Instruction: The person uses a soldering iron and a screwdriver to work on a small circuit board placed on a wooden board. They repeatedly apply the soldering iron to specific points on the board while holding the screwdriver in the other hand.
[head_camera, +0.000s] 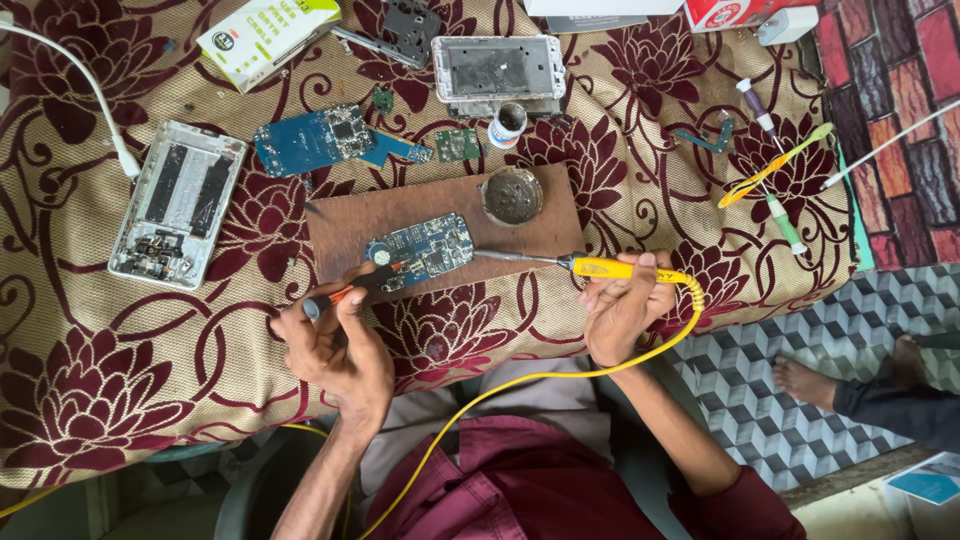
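A blue circuit board (425, 250) lies on a brown wooden board (520, 228). My right hand (625, 305) grips a yellow soldering iron (600, 267) whose metal tip reaches left to the circuit board's right edge. My left hand (335, 345) holds a small tool with an orange and black handle (350, 292), its tip pressed onto the circuit board's left part. A round tin of dark paste (511, 195) sits on the wooden board's far right corner.
On the floral cloth lie an opened white phone body (178, 203), another blue board (312, 140), a small green board (457, 145), a phone frame (498, 68), a small white jar (508, 125), a toothbrush (772, 165), screwdrivers (758, 108) and a white box (265, 35). Another person's foot (805, 380) rests at right.
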